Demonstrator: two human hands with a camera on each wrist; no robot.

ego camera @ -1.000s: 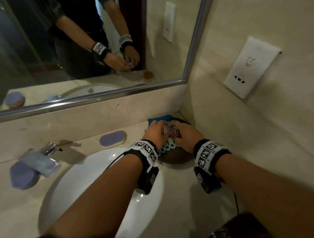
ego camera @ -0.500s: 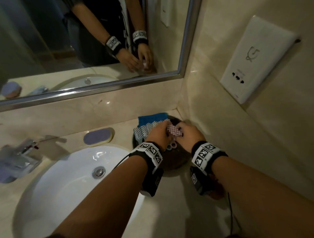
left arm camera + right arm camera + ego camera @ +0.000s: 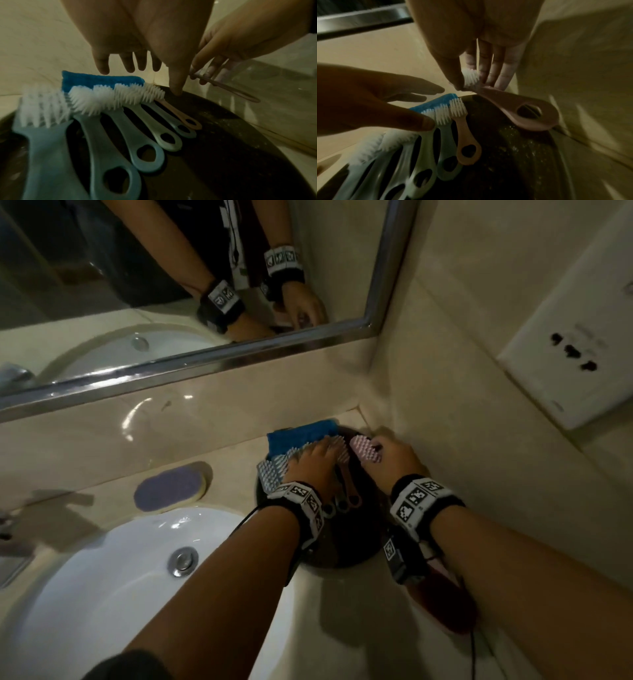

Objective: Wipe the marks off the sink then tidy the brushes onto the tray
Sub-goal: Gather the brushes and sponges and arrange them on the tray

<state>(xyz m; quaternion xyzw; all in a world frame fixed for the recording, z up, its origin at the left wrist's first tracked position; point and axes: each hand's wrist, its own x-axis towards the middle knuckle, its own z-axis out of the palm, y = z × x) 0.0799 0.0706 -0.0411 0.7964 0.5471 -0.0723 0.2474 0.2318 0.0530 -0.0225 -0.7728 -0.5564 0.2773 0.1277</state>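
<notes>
A dark round tray (image 3: 356, 542) sits in the counter's back right corner. Several blue-green brushes (image 3: 120, 121) and one small tan brush (image 3: 465, 135) lie on it in a row, bristles toward a blue sponge (image 3: 301, 436). My left hand (image 3: 318, 460) hovers over the brush heads with straight, spread fingers, its thumb tip (image 3: 176, 90) down beside the tan brush. My right hand (image 3: 390, 460) pinches a pink brush (image 3: 513, 108) by its bristle end, handle slanting over the tray's right rim, apart from the row. The white sink (image 3: 102, 594) lies at lower left.
A purple oval sponge (image 3: 171, 486) lies on the counter behind the basin. The beige wall with a white socket plate (image 3: 565, 350) closes in on the right, the mirror (image 3: 171, 268) at the back. A dark red object (image 3: 445, 601) lies under my right forearm.
Both hands met at the pink brush over the tray; now the left hand is spread over the row and the right holds the pink brush farther right. The view has tilted down.
</notes>
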